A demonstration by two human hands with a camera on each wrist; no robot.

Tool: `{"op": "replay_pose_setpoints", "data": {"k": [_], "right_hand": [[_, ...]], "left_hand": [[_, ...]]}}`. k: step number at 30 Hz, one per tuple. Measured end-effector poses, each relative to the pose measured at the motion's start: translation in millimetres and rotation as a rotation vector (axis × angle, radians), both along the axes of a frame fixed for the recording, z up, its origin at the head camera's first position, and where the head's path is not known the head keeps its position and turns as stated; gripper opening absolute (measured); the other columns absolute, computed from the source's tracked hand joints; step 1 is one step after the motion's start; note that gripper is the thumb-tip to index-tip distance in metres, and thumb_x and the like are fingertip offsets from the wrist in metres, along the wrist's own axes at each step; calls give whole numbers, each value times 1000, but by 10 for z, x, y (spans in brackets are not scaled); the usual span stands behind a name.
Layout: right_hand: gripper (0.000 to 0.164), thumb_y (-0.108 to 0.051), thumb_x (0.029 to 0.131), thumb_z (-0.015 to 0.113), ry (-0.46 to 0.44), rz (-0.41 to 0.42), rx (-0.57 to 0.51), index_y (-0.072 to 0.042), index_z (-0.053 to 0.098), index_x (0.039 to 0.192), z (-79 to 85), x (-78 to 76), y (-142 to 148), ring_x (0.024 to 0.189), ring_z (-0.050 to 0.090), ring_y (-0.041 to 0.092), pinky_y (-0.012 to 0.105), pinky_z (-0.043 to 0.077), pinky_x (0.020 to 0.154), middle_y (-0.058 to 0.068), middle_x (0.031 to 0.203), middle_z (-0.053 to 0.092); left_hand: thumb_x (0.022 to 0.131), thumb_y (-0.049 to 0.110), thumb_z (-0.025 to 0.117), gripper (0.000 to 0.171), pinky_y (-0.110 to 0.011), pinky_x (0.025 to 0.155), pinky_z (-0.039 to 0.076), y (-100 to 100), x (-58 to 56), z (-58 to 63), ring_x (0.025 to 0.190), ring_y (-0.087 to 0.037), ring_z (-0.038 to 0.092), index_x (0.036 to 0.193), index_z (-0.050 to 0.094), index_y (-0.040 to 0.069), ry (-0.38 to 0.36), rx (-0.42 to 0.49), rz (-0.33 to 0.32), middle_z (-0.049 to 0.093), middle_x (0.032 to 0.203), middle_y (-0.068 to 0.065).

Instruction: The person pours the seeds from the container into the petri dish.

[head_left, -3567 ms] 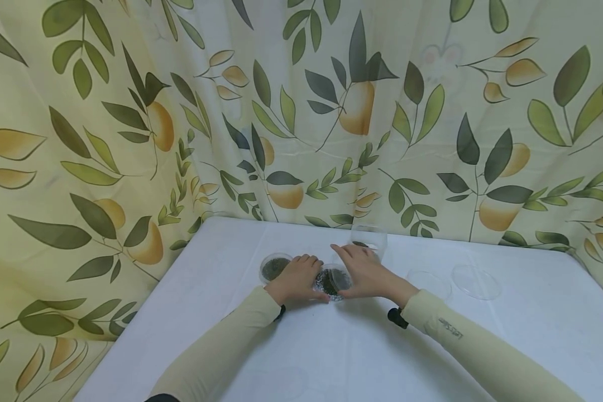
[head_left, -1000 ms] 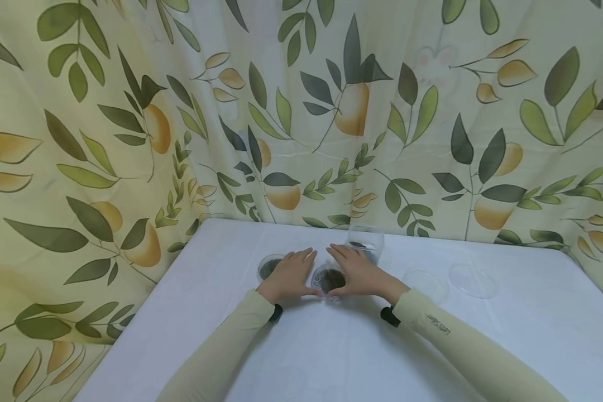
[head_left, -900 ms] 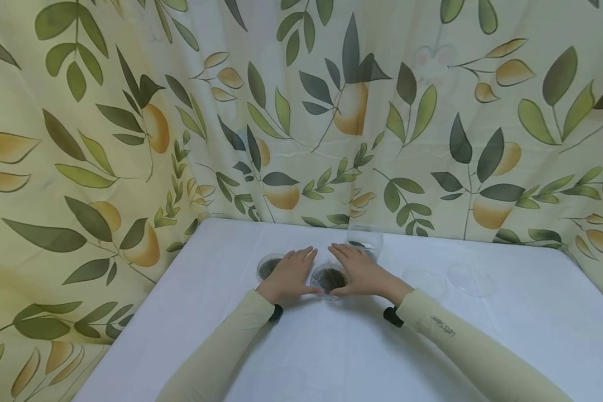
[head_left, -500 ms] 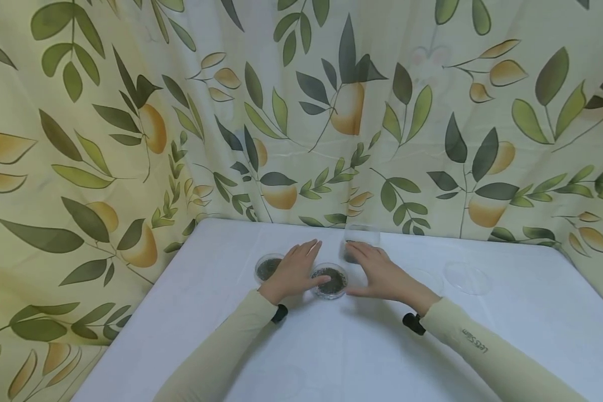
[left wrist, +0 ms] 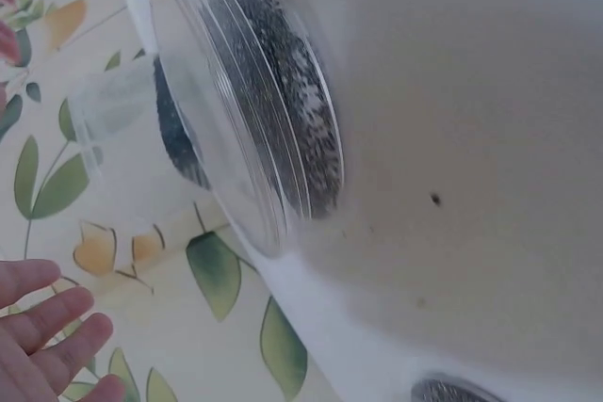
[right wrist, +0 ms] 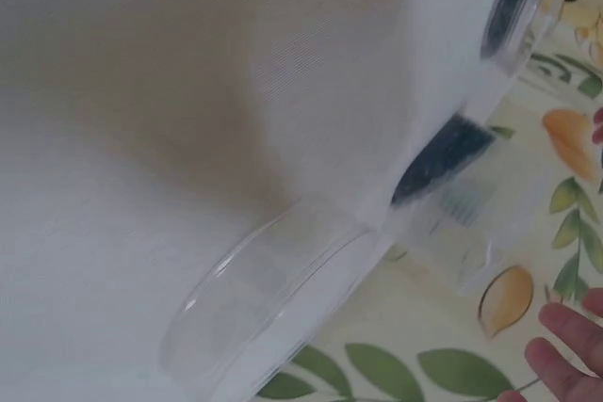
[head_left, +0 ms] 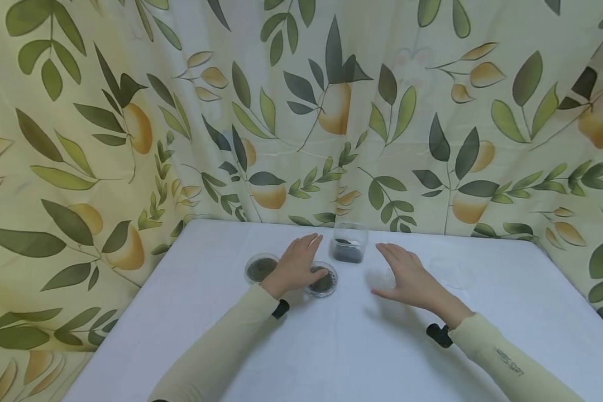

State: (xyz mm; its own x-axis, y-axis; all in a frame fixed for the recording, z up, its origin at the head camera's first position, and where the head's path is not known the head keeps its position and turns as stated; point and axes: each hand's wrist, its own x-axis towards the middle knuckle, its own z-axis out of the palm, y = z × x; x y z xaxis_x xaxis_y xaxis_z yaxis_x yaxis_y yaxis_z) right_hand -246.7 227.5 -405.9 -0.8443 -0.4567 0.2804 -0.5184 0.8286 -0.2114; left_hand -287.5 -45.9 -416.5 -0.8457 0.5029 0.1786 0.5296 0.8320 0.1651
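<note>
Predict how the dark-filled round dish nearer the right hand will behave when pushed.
The dish will probably slide rather than tip, being wide, low and flat on the table. Its smooth, clear wall looks stiff, so it likely won't bend much and may feel slick. The dark grains inside look loose and might shift if jolted.

1. Across the far side and round to left and right: cream curtain [head_left: 301, 120], softly folded, printed with green leaves [head_left: 25, 241] and orange-yellow fruit [head_left: 268, 196].
2. In front, reaching to the near edge of view: white tabletop [head_left: 331, 346], matte, with rounded far corners.
</note>
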Motion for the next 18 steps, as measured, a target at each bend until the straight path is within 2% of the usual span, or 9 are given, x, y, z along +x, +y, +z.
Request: {"op": "replay_pose_setpoints", "data": {"k": [10, 16, 18], "right_hand": [[90, -39, 72, 77, -20, -111, -22, 7, 36, 137, -65, 21, 309, 128, 36, 44, 63, 29, 99, 27, 137, 43], [90, -38, 70, 78, -40, -155, -21, 8, 37, 136, -121, 14, 443, 125, 37, 45, 64, 29, 98, 29, 135, 44], [92, -39, 70, 79, -49, -165, -24, 8, 36, 136, -141, 15, 480, 125, 37, 46, 65, 29, 98, 30, 134, 44]], "left_hand": [[84, 50, 62, 85, -38, 115, 27, 161, -140, -7, 138, -24, 34, 148, 26, 6, -21, 39, 15, 34, 150, -10], [78, 49, 70, 94, -38, 113, 31, 253, -260, -11, 138, -26, 34, 148, 24, 5, -34, 165, 23, 32, 151, -12], [77, 48, 72, 96, -38, 113, 31, 283, -296, -9, 139, -26, 34, 148, 23, 5, -63, 206, 26, 30, 152, -12]]}}
